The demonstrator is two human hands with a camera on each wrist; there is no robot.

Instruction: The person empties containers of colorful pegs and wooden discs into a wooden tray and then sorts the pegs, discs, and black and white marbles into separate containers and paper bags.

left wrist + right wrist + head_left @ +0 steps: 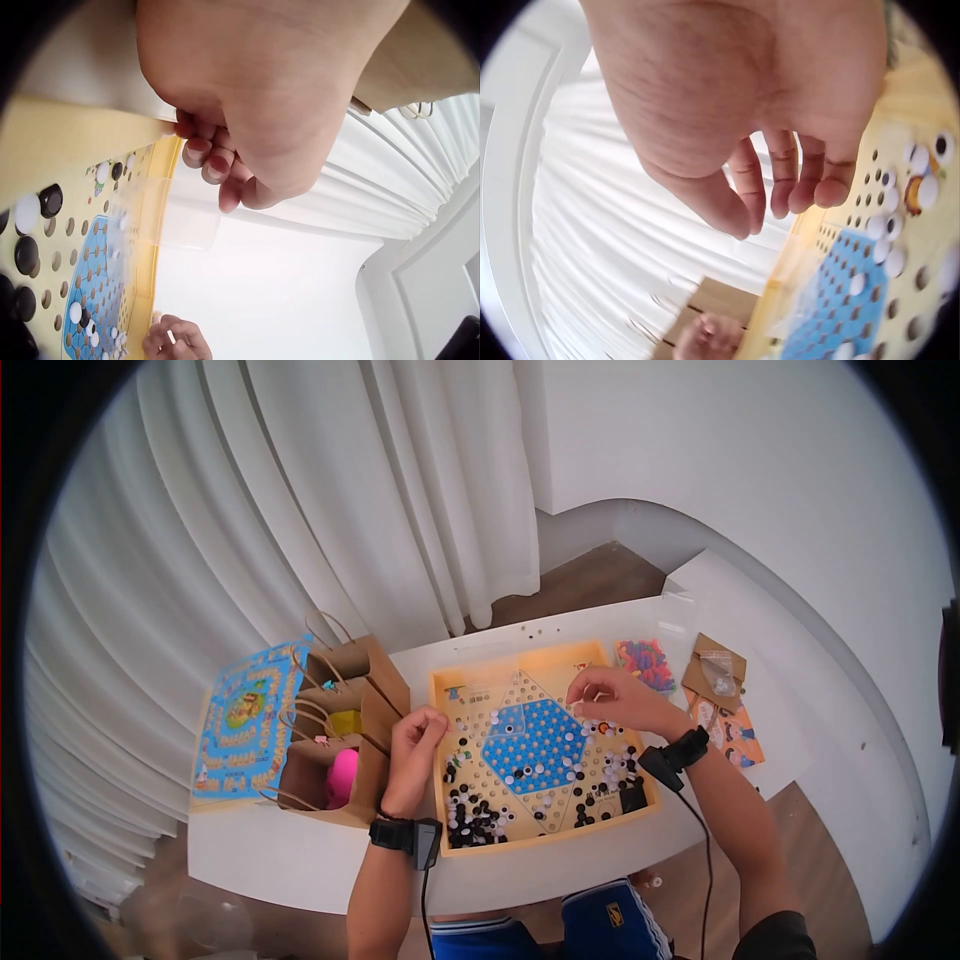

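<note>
A white curtain [300,480] falls beyond my white table [260,860], where a wooden game tray [575,652] sits square in front of me, between my two hands. At its 9 o'clock stand brown paper bags [372,780], a blue printed panel [245,705] beyond them.

My left hand [415,750] rests by the tray's 9 o'clock wall, fingers loosely curled, nothing visible in them. My right hand [625,697] hovers over the tray's 2 o'clock side, thumb and forefinger tips close together. A pale sliver [171,337] shows at those fingers — whether I am pinching a piece or it is only background, I cannot tell.

The blue hexagon [540,748] lies at about 7 to 8 o'clock from my right fingertips, just beside them; from my left hand it is farther, toward 3 to 4 o'clock. I judge the right better placed for any move there. The printed star's long axis runs roughly 12 to 6.

Smallest of all, white pieces [895,262] lie just below my right fingers, while black and white pieces [478,822] crowd the tray's 7 o'clock corner.
</note>
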